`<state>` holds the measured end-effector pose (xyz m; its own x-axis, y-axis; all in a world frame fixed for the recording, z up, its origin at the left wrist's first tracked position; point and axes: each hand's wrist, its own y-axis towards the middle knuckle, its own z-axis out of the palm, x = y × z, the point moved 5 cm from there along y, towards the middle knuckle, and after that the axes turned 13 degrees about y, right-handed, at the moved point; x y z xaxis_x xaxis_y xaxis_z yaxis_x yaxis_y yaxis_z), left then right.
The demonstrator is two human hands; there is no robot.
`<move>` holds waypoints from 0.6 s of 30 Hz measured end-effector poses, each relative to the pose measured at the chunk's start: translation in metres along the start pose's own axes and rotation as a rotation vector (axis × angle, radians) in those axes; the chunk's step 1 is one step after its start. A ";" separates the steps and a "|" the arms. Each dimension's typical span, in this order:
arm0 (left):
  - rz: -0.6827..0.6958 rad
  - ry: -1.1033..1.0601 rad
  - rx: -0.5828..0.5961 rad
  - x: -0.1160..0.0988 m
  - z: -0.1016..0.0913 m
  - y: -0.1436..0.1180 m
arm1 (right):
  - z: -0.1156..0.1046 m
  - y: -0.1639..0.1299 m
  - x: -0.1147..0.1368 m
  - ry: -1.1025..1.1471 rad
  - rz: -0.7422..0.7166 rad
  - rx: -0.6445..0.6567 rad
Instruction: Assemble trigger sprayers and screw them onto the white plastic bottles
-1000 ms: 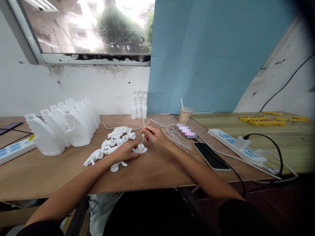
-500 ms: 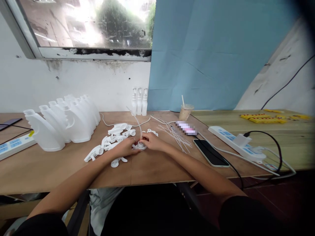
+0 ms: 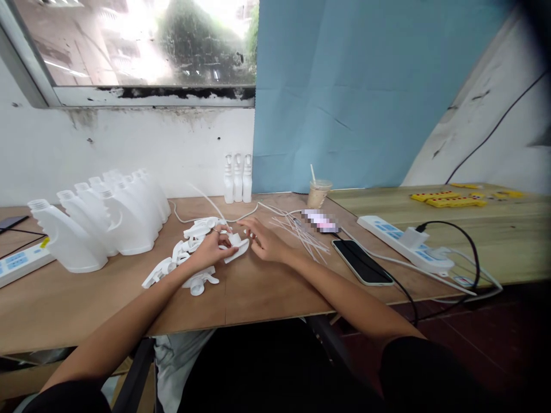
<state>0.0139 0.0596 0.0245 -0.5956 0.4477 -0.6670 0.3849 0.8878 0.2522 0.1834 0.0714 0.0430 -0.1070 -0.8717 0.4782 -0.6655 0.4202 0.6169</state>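
A white trigger spray head (image 3: 237, 248) lies tilted in my left hand (image 3: 212, 250), which is closed around it. From it a thin white dip tube (image 3: 207, 198) sticks up and to the left. Just to the right, my right hand (image 3: 269, 244) is apart from the spray head, its fingers bent and spread with no object clearly visible in them. A small white piece shows by its fingertips; I cannot tell its kind. Several more trigger spray heads (image 3: 183, 250) lie piled beside and behind my left hand, and one (image 3: 198, 284) sits nearer the front edge.
White bottles (image 3: 133, 229) stand in rows at left; three small spray bottles (image 3: 238, 183) stand against the wall. Right of my hands lie loose tubes (image 3: 301, 238), a phone (image 3: 361, 263), a power strip (image 3: 402, 244) with cables, and a drink cup (image 3: 318, 194). Yellow pieces (image 3: 447, 199) are farther right.
My right hand has come off the spray head and opened. My left hand has tipped the spray head, and its tube now leans further left. The view has shifted slightly.
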 end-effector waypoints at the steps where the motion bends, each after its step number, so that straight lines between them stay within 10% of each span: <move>1: -0.006 -0.091 -0.008 0.000 -0.002 0.000 | 0.000 0.000 0.004 -0.051 -0.065 0.029; 6: 0.038 -0.205 0.008 -0.011 -0.006 -0.007 | 0.014 0.000 0.011 -0.345 -0.299 0.095; 10: 0.182 0.226 -0.043 -0.021 -0.022 -0.011 | 0.016 -0.002 0.018 -0.447 -0.437 0.038; 18: 0.119 1.099 -1.123 -0.006 -0.154 -0.049 | -0.013 -0.005 0.015 -0.495 -0.391 -0.133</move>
<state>-0.1102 0.0295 0.1236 -0.9941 -0.0697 0.0826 0.0634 0.2426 0.9681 0.1947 0.0588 0.0549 -0.2241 -0.9668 -0.1229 -0.6308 0.0477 0.7745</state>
